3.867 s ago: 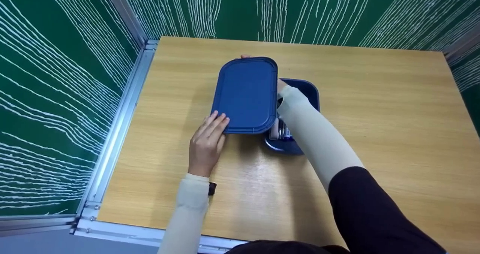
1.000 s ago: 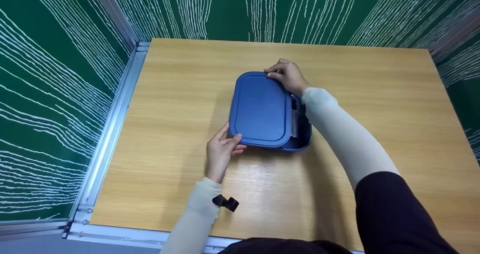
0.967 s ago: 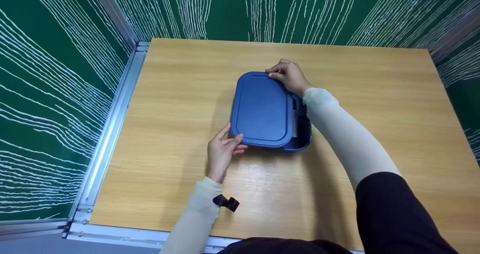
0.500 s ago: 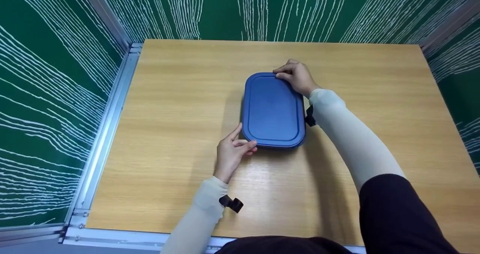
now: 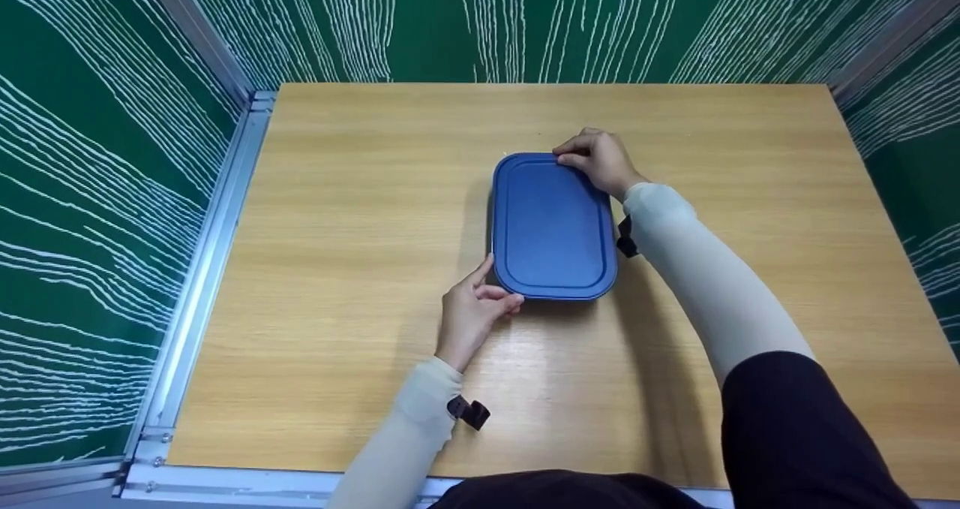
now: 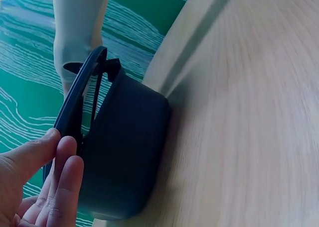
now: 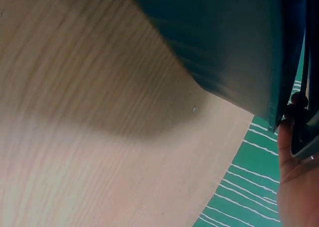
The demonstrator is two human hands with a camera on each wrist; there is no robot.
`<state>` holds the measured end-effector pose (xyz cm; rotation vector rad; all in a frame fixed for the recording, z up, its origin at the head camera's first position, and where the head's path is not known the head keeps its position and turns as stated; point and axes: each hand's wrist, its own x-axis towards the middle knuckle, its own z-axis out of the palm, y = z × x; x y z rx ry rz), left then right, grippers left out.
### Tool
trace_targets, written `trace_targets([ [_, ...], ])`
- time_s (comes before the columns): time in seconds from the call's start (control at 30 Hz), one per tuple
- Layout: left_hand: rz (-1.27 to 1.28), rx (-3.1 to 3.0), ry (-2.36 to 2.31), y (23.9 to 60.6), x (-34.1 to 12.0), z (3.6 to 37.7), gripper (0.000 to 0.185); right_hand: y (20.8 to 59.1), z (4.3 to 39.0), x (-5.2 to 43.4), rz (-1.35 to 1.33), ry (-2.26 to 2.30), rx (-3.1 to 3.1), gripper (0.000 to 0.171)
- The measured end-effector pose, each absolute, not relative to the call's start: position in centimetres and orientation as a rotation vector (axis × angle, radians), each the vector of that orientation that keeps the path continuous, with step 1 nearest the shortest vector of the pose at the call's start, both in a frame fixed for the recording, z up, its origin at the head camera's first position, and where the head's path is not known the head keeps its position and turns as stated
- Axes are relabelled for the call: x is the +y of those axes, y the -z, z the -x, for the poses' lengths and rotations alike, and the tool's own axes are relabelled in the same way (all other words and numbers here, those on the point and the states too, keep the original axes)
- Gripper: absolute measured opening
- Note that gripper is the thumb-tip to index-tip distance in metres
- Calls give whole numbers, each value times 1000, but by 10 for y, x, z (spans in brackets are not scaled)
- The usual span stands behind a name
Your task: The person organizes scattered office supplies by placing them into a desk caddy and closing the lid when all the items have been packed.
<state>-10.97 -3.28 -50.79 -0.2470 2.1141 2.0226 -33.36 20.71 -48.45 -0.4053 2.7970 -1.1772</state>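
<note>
A blue rounded rectangular lid (image 5: pixel 555 227) lies over a dark blue box (image 6: pixel 129 142) on the table. In the left wrist view a gap shows between the lid's rim (image 6: pixel 79 95) and the box. My left hand (image 5: pixel 472 314) pinches the lid's near left corner between thumb and fingers. At the far edge, toward the right, my right hand (image 5: pixel 604 162) pinches the lid with thumb and fingertips. The right wrist view shows the box's side wall (image 7: pixel 224 48) and my right hand (image 7: pixel 296 187) at the lid's edge. The box's contents are hidden under the lid.
The wooden table (image 5: pixel 360 194) spreads around the box. Green panels with white streaks (image 5: pixel 435 25) stand behind and at both sides. A metal rail (image 5: pixel 202 284) runs along the left edge. Dark straps (image 5: pixel 469 413) sit on the wrists.
Earlier my right hand was in the box, and pens and other items showed. The lid has since moved right over the box, covering its opening from above. Both hands now hold the lid.
</note>
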Motion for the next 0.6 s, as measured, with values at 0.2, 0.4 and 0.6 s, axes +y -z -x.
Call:
trace_targets([
  [0.2, 266, 2128, -2031, 508, -34, 111, 86, 484, 333, 207, 401, 1140, 2784, 24],
  [0.4, 276, 2120, -2017, 512, -35, 113, 86, 486, 333, 206, 396, 1148, 2789, 24],
  [0.6, 301, 2169, -1978, 514, -35, 112, 86, 490, 335, 201, 444, 1190, 2812, 22],
])
